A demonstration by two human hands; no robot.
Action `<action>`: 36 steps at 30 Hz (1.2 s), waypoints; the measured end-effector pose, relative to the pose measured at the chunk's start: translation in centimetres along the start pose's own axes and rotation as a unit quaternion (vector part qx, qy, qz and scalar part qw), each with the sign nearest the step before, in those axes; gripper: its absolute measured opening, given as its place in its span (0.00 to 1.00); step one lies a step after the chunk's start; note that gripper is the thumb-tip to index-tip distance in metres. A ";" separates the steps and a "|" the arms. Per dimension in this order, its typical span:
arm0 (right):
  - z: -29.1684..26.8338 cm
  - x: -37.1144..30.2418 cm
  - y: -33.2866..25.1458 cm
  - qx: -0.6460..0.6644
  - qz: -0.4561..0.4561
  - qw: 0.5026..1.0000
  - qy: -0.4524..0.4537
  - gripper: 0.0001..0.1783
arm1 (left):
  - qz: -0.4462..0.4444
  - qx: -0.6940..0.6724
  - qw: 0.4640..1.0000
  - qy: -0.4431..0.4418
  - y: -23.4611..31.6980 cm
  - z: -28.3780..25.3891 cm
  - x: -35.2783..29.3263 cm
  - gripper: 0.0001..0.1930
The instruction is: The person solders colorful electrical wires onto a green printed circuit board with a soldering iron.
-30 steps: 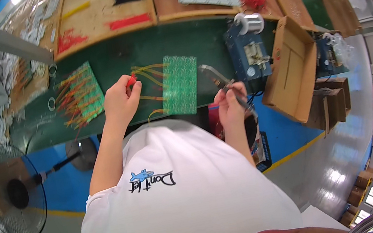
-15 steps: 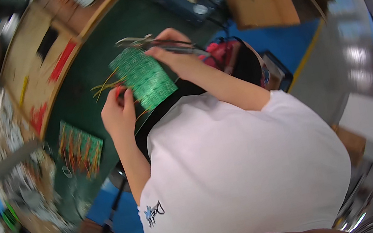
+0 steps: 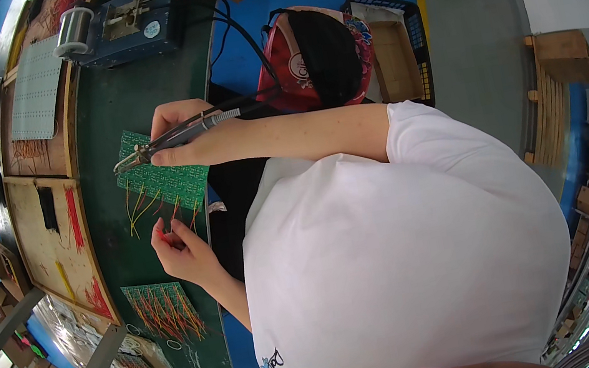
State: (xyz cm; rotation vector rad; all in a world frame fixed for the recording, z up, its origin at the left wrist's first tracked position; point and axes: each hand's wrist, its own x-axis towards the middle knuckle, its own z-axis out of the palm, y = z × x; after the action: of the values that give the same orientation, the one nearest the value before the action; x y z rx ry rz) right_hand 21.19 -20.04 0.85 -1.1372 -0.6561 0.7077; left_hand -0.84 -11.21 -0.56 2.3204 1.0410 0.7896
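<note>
My right hand (image 3: 181,136) is closed around a soldering iron (image 3: 195,128) with black cables, its metal tip over the left part of a green circuit board (image 3: 180,178). That board lies on the dark green bench (image 3: 126,247), with yellow and orange wires (image 3: 142,207) sticking out along its near edge. Just below those wires, my left hand (image 3: 185,253) pinches red wire (image 3: 169,234) between its fingers; how many pieces, I cannot tell. Closer to me lies a second green board (image 3: 164,311), covered with orange and red wires.
A blue soldering machine (image 3: 135,25) with a solder spool (image 3: 74,31) stands at the far end. Along the left, a wooden tray (image 3: 48,248) holds red, black and yellow wires. A red bag (image 3: 281,57) and a dark plastic crate (image 3: 419,46) are beyond my right arm.
The whole view has turned and sharpened. My left hand is now by the orange wires near the board's corner, below the yellow ones. The soldering iron stays in my right hand over the board.
</note>
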 end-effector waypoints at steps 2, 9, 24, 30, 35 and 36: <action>0.2 -0.7 -0.9 0.001 0.001 1.000 -0.010 0.15 | 0.014 -0.005 1.000 0.003 0.1 0.3 0.1 0.13; 0.4 -3.3 -2.7 -0.076 -0.064 0.995 -0.001 0.16 | 0.043 -0.043 0.998 0.000 -0.6 0.3 -0.3 0.10; 0.0 1.1 1.2 0.069 -0.021 0.997 -0.013 0.12 | 0.153 0.081 0.985 0.007 0.2 -0.9 -1.1 0.10; 0.3 2.2 2.9 0.026 0.020 0.995 -0.095 0.11 | 0.124 0.035 0.991 0.029 -0.9 -1.7 -0.9 0.05; 1.3 2.6 2.4 -0.033 -0.001 0.993 -0.114 0.11 | 0.076 0.021 0.997 -0.019 -0.7 -4.5 -1.6 0.08; 0.3 3.4 2.8 -0.065 -0.024 0.991 -0.111 0.12 | 0.058 0.015 0.998 -0.014 0.1 -5.9 -1.0 0.11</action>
State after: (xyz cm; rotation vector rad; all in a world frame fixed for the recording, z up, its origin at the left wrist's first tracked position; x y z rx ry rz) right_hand 22.58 -16.54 -1.35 -1.1675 -0.9263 0.7642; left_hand -5.29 -10.91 3.46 2.4275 0.9193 0.7879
